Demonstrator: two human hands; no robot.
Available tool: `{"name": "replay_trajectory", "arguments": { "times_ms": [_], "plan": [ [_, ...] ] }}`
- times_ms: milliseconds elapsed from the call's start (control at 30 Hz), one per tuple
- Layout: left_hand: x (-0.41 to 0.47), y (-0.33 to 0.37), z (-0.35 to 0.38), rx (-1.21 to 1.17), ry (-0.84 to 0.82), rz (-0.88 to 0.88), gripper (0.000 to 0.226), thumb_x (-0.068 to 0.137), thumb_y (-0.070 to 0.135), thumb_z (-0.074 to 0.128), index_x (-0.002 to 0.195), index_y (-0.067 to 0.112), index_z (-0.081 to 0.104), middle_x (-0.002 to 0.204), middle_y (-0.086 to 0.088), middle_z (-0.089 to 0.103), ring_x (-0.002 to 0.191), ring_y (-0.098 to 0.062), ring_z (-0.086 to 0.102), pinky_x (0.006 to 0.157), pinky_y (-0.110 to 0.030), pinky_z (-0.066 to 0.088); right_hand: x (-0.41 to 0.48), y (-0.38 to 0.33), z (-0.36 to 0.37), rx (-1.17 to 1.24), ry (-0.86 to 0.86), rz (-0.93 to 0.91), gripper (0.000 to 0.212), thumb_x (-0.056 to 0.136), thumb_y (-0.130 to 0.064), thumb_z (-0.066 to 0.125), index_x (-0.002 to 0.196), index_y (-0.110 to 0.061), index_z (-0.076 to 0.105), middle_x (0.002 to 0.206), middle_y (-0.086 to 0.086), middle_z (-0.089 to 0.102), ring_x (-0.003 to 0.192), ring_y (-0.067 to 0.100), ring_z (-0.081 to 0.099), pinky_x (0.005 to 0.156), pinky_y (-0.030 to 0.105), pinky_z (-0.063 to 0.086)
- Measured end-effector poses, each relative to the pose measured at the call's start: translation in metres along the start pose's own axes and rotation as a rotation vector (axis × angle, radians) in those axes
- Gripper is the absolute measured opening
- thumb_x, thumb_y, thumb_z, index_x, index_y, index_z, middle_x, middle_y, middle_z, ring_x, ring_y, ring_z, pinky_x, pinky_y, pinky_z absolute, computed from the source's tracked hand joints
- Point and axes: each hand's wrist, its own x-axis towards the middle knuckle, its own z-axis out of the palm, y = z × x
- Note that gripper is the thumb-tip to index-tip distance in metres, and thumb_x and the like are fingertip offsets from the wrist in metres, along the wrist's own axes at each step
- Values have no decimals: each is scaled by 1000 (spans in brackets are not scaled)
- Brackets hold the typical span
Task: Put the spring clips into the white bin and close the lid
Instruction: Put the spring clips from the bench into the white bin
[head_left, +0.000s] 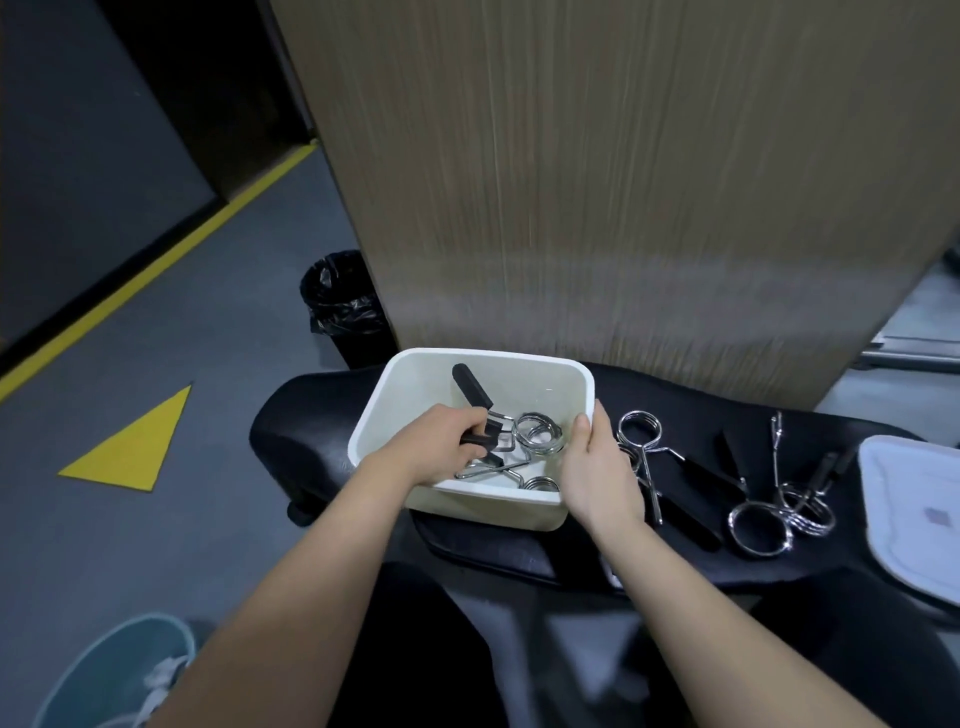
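The white bin (563, 371) stands lidless on a black padded bench (675, 415). My left hand (439, 447) is inside the bin, shut on the black handle of a spring clip (537, 434) whose steel coil rests on the bin floor. Another coil (540, 484) lies near the bin's front wall. My right hand (597, 478) grips the bin's right wall, thumb inside the rim. On the bench to the right lie more spring clips: one (641, 431) beside my right hand and a cluster (779, 514) farther right. The white lid (914, 519) lies at the bench's right end.
A wood-grain panel (597, 182) rises right behind the bench. A black-lined waste bin (343, 306) stands on the grey floor to the left. The floor carries a yellow triangle (140, 447) and a yellow line. A light-blue basket (119, 675) sits at the lower left.
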Motion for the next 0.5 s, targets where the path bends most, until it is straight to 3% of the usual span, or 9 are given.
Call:
{"name": "replay_trajectory", "arguments": {
  "times_ms": [133,233,400,500],
  "plan": [
    [1,-4,1,-68,-106,2,18,93,19,65,86,14,50,78,5,68,66,-5,58,58,-18,39,-2,-1,0,-15,8,6,51,101,-49,15,151,-39,25,129,13,63,114,39,58,94,49,43],
    [1,-5,4,-117,-171,11,20,93,19,64,82,21,48,83,5,74,71,-4,63,61,-15,40,-4,2,-1,-59,12,1,51,102,-49,14,152,-40,23,128,12,63,114,38,58,92,48,41],
    [9,-3,10,-57,-259,-7,11,92,22,66,98,23,57,93,4,70,85,-20,65,77,-31,47,-2,1,0,-54,20,9,51,101,-49,14,150,-41,25,125,11,64,112,38,59,93,49,43],
    [11,-7,13,-51,-244,-24,26,87,33,73,110,25,66,108,5,68,91,-14,59,86,-30,47,-2,1,0,-59,22,15,50,102,-49,15,151,-41,25,126,12,64,113,38,59,92,48,42]
  ]
}}
